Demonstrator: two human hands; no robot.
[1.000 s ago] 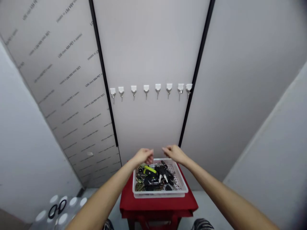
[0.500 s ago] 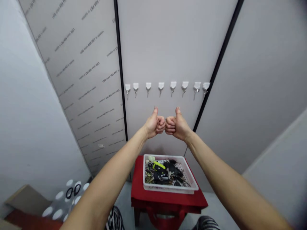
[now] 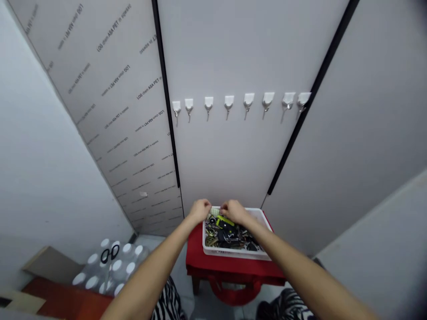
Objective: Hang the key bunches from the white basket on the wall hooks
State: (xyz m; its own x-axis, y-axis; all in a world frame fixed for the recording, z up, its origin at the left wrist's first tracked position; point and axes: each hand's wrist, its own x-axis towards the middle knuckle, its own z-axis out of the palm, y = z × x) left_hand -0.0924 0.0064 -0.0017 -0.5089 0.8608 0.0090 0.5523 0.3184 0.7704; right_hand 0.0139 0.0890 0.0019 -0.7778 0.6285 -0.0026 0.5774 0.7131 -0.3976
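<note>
A: At the basket (image 3: 233, 254), how do we work?
B: Our left hand (image 3: 200, 210) curls over its far-left corner; our right hand (image 3: 235, 211), likewise, over its contents. Gripping the pale piece (image 3: 214, 212) inside, between them? We cannot tell. Pinching singly seems best.
A: Writing?
B: Panel (image 3: 123, 133), basket's left: "LOG chem ASA PET".

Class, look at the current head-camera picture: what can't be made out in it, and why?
Head view: whether the left hand or right hand touches the pale item between them; too small and blurred.
Head view: part of the contents of the white basket; hidden by the right hand and forearm.
Head view: lower lettering on the printed panel; too small.
</note>
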